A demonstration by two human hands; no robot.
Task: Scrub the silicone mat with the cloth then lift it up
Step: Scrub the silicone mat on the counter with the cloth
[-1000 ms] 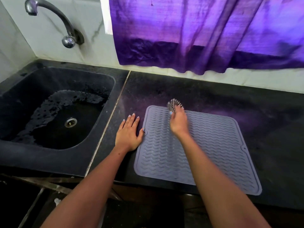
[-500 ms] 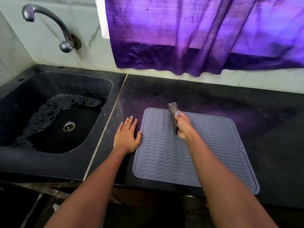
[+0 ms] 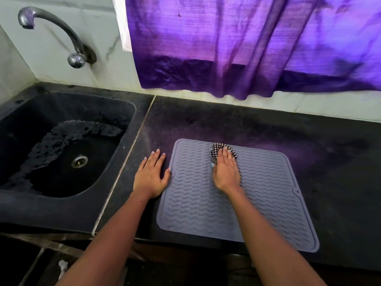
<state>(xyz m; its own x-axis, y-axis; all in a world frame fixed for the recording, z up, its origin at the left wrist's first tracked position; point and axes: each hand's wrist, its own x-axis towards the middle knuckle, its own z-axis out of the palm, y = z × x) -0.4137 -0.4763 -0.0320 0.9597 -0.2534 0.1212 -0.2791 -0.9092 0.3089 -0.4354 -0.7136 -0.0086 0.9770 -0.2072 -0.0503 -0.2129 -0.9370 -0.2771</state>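
Head view: cloth pressed flat on the mat

Head camera shows no readable writing. Right hand (image 3: pixel 226 172) lies flat with straight fingers, pressing the checked cloth (image 3: pixel 216 152) onto the far part of the grey silicone mat (image 3: pixel 257 203). Left hand (image 3: pixel 150 176) rests flat on the black counter (image 3: pixel 329 162), thumb touching the mat's left edge. Beyond that hand, the sink (image 3: pixel 26 211) holds a wet patch around its drain (image 3: pixel 79 161).
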